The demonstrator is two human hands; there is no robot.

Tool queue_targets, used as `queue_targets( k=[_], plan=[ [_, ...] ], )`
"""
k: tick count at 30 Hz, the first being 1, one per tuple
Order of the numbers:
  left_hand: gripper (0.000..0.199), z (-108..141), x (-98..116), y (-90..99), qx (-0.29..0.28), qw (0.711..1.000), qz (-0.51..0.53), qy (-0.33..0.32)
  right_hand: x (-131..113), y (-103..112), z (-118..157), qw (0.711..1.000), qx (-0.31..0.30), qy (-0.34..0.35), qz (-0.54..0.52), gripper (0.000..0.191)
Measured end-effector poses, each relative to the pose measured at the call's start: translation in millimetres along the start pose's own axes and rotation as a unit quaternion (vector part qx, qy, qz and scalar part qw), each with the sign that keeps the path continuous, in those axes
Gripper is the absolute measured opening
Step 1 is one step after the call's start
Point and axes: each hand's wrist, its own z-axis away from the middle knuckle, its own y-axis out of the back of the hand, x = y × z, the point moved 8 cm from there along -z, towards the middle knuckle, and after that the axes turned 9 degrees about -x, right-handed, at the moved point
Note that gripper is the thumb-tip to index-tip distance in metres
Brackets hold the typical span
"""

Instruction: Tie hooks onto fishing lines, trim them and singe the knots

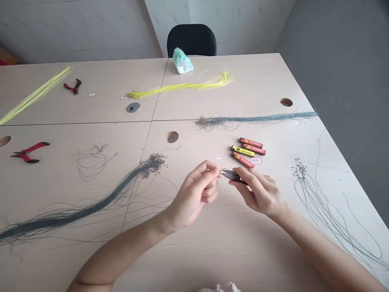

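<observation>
My left hand [197, 190] is closed in a pinch, its thumb and forefinger pressed on a thin fishing line whose tip barely shows; whether a hook is on it I cannot tell. Dark thread snips [232, 176] sit in my right hand [258, 188], which is closed around them, blades pointing left at the pinched fingertips. To the left of my hands lies a bundle of dark blue-grey fishing lines [100, 206] with a cluster of hooks [153, 163] at its end. A looser, smaller bundle of hooked lines [325, 207] lies to the right.
Several lighters [243, 151] lie just beyond my right hand. Farther off are another blue-grey line bundle [258, 118], a yellow line bundle [182, 86] and a tissue pack [182, 61]. Red-handled pliers [30, 153] and a loose line coil [92, 160] lie left.
</observation>
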Motion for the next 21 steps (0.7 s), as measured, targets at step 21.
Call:
queue_targets(
  k=[21],
  plan=[
    [0.021, 0.6, -2.5, 0.4, 0.022, 0.999, 0.035, 0.01, 0.0, 2.0, 0.5, 1.0, 0.005, -0.013, -0.011, 0.019]
  ],
)
